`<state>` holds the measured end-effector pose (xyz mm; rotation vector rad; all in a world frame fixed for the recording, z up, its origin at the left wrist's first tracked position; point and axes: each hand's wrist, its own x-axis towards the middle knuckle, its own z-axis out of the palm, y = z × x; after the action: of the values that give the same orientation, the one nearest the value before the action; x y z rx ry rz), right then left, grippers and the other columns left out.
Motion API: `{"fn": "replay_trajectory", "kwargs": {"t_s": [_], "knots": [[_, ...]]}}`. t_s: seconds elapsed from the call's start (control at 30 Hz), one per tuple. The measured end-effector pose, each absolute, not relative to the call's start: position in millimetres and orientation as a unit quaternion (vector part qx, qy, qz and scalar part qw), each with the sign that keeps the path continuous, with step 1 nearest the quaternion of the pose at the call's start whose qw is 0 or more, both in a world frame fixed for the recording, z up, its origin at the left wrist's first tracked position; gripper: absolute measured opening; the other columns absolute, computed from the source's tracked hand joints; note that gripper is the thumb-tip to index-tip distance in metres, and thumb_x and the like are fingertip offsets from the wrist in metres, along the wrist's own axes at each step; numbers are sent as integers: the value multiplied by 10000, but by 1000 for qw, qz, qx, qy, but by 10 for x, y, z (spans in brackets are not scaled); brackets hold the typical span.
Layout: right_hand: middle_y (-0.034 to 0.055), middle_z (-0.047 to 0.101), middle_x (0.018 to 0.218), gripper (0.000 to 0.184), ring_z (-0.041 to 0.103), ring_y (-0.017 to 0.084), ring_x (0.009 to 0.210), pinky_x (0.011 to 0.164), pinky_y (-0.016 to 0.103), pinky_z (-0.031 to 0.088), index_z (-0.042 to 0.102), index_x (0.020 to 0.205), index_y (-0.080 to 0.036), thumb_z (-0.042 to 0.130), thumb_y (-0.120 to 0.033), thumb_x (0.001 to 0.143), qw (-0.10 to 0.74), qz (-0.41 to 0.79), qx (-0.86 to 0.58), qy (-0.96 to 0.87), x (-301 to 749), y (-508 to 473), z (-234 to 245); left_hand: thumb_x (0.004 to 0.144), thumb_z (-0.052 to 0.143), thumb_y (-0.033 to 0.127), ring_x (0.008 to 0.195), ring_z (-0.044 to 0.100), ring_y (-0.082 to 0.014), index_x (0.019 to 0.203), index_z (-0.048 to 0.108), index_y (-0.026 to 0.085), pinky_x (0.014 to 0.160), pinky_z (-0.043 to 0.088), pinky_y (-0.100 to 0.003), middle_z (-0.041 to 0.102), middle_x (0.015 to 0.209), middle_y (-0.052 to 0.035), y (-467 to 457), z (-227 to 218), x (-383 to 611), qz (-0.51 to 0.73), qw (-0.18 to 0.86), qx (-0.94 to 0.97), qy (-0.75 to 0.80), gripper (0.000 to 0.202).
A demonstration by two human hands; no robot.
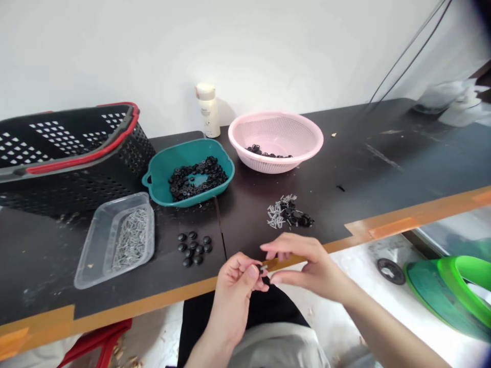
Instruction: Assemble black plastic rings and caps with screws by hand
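My left hand (237,284) is closed in a pinch on a small black washer with a metal pin (262,268), held just over the table's front edge. My right hand (303,265) hovers right beside it with curled fingers near the pin; what it holds, if anything, is hidden. Just behind the hands lies a small pile of pins and black washers (288,212). A cluster of black caps (194,248) sits on the table to the left.
A clear tray of metal pins (115,240), a teal bowl of black washers (190,171), a pink colander (276,140), a black and red basket (69,153) and a white bottle (208,110) stand on the dark table (383,163). Green basins (452,291) lie on the floor at right.
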<state>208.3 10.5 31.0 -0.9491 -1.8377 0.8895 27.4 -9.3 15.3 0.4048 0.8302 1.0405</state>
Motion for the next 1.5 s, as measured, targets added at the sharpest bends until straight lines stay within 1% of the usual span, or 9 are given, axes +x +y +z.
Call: {"fn": "replay_trajectory", "kwargs": {"t_s": [0.17, 0.33, 0.77, 0.9, 1.0, 1.13, 1.23, 1.37, 1.5], "knots": [[72, 650, 993, 179, 634, 210, 887, 796, 350, 517, 730, 1037, -232, 638, -241, 884, 287, 141, -516, -795, 2662, 511, 350, 593, 884, 372, 550, 579, -46, 702, 679, 148, 545, 514, -137, 665, 644, 15, 2, 160, 258, 494, 757, 171, 392, 322], [65, 620, 942, 191, 635, 215, 855, 760, 346, 519, 717, 1039, -220, 572, -228, 916, 134, 130, -509, -840, 2825, 755, 336, 620, 875, 349, 557, 566, -44, 739, 671, 152, 551, 511, -141, 660, 675, 13, 27, 138, 251, 511, 743, 166, 399, 306], [78, 584, 980, 186, 635, 223, 827, 746, 356, 509, 642, 1009, -181, 504, -285, 941, 66, 160, -482, -859, 2734, 886, 381, 688, 830, 357, 559, 536, -43, 772, 659, 160, 558, 502, -152, 643, 709, 13, 34, 30, 172, 532, 717, 194, 407, 274], [61, 590, 953, 177, 599, 191, 775, 705, 331, 490, 608, 989, -189, 520, -334, 937, 107, 209, -488, -841, 2753, 879, 460, 679, 832, 366, 559, 533, -43, 775, 660, 164, 556, 498, -154, 639, 714, 17, 15, 51, 172, 537, 710, 197, 410, 282], [4, 572, 772, 213, 544, 152, 640, 599, 282, 468, 579, 1059, -214, 542, -380, 931, 211, 298, -507, -781, 2676, 761, 530, 651, 851, 362, 569, 543, -48, 767, 669, 166, 571, 505, -158, 635, 707, 23, -4, 111, 166, 552, 692, 208, 416, 292], [54, 622, 960, 149, 616, 177, 860, 752, 302, 519, 635, 1027, -231, 551, -313, 935, 364, 365, -437, -738, 2362, 521, 490, 590, 885, 362, 579, 571, -66, 759, 691, 175, 581, 525, -171, 679, 720, 6, -24, 184, 138, 564, 681, 242, 400, 318], [52, 629, 968, 110, 636, 169, 866, 761, 287, 536, 661, 958, -231, 559, -261, 931, 421, 384, -428, -702, 2057, 383, 355, 623, 868, 361, 603, 598, -76, 772, 708, 186, 606, 536, -176, 706, 749, -7, -46, 190, 112, 575, 666, 258, 400, 281], [52, 659, 962, 203, 653, 172, 876, 795, 299, 548, 653, 1101, -233, 524, -217, 946, 385, 373, -445, -717, 1764, 316, 164, 656, 849, 354, 615, 615, -74, 788, 719, 184, 645, 538, -180, 710, 773, -11, -79, 135, 70, 578, 658, 263, 404, 251], [83, 680, 966, 252, 636, 210, 879, 784, 358, 541, 675, 1081, -204, 457, -162, 961, 309, 273, -438, -799, 1659, 323, 41, 660, 844, 370, 644, 636, -88, 850, 741, 190, 665, 543, -193, 712, 789, -21, -88, 84, 10, 589, 653, 241, 410, 281]]}}
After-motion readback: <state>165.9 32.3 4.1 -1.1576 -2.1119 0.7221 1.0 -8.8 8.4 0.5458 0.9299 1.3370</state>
